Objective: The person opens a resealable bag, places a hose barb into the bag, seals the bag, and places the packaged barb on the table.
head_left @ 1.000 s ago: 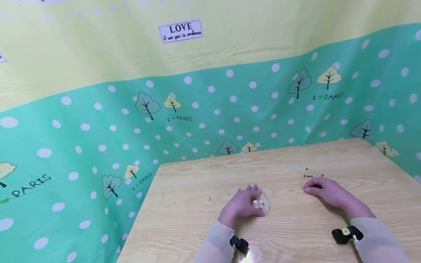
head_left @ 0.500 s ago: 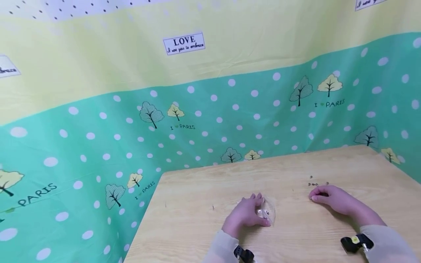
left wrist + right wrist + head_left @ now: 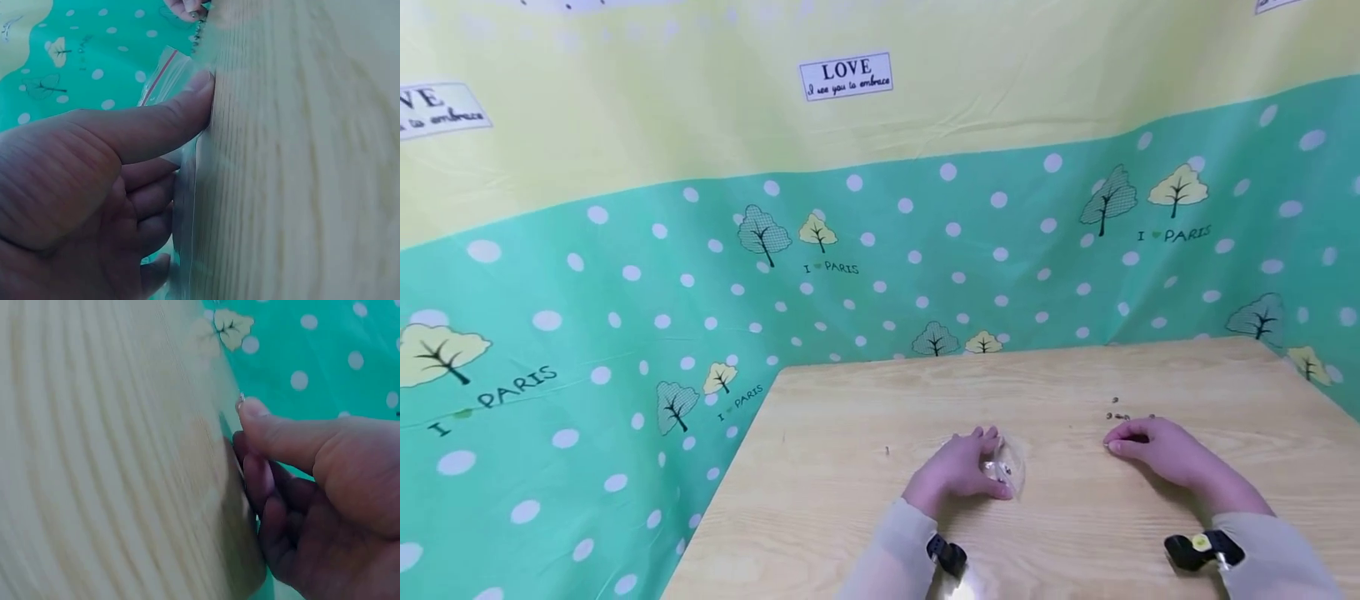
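Here's the left hand [image 3: 955, 468], laid over a clear plastic bag [image 3: 1017, 463] mid-tabletop [image 3: 820, 517], about midway between the left and right edges. That grip is wide, thumb apart from fingers, pressing rather than clenching, perhaps so the flimsy plastic lies flat. Small pieces show through the bag.

Across to the right hand [image 3: 1157, 450], and this grip is narrow: thumb and index fingertip pinch 1 tiny metallic piece [image 3: 241, 400] at the very tips, presumably because it's too small for more. It's nearer the right edge, low over the wood. A few loose dark pieces [image 3: 1120, 417] sit just beyond, toward the far right corner, grouped perhaps for easy reach; 1 stray piece [image 3: 887, 451] lies between bag and left edge.

Pose now: both forearms come in from the near side, left fingers splayed, right fingers folded beneath the thumb.
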A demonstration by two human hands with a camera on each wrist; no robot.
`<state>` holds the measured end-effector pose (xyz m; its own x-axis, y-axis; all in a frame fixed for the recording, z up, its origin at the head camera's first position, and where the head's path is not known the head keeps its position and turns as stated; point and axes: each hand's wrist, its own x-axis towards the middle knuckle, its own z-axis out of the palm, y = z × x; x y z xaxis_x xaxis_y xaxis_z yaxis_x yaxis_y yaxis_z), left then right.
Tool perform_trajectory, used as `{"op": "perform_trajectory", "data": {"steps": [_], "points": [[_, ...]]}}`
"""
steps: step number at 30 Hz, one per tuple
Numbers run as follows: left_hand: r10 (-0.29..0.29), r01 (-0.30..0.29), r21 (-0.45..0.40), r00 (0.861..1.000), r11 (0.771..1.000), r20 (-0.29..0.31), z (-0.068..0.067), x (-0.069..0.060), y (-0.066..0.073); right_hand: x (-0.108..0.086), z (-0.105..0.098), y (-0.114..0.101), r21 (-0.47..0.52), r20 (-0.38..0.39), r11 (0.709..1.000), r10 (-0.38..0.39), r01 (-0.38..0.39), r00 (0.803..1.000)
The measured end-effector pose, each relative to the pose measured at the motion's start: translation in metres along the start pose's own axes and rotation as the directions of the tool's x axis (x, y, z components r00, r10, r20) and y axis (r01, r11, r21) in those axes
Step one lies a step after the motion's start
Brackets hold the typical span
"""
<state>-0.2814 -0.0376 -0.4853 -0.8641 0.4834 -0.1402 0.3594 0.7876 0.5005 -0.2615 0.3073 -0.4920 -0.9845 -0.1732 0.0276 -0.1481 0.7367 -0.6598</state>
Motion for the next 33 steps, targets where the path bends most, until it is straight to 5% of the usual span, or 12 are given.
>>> {"op": "perform_trajectory", "data": {"steps": [13,20,33], "points": [[-0.027,0.027,0.013,1.0,1.0,0.006,-0.004,-0.001,0.003,0.016,0.045,-0.067,0.173,0.065,0.979,-0.123,0.11,0.99],[-0.014,0.013,0.026,0.999,1.0,0.032,-0.003,0.003,0.004,0.013,0.054,-0.08,0.238,0.059,0.971,-0.038,0.023,0.998],[-0.01,0.009,0.03,0.999,1.0,0.035,-0.003,0.004,0.003,0.014,0.066,-0.1,0.258,0.016,0.965,-0.054,0.048,0.998]]}}
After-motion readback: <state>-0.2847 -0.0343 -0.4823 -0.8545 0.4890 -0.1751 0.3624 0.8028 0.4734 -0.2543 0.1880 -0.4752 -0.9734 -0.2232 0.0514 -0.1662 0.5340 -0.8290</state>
